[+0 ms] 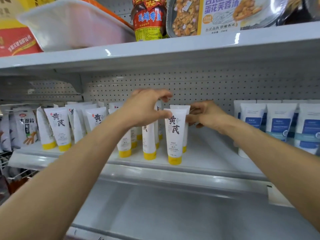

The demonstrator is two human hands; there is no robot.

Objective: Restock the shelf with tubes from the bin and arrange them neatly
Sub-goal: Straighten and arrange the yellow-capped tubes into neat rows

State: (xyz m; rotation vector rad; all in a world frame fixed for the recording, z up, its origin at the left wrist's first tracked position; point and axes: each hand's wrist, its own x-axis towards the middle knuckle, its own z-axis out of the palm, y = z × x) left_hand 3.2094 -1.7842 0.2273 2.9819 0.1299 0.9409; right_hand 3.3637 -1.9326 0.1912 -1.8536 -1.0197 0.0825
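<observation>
Head: left hand (144,110) and right hand (207,115) grip tubes (174,135).

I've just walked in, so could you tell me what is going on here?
A person is straightening white tubes with yellow caps on the middle shelf. The left hand rests its thumb on top of the front tube; the right hand touches the tube behind it with its fingers. Whether either has a firm grip is unclear.

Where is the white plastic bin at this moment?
In the head view, the white bin sits on the upper shelf at the left, between a red and yellow box and the red-labelled jar.
</observation>
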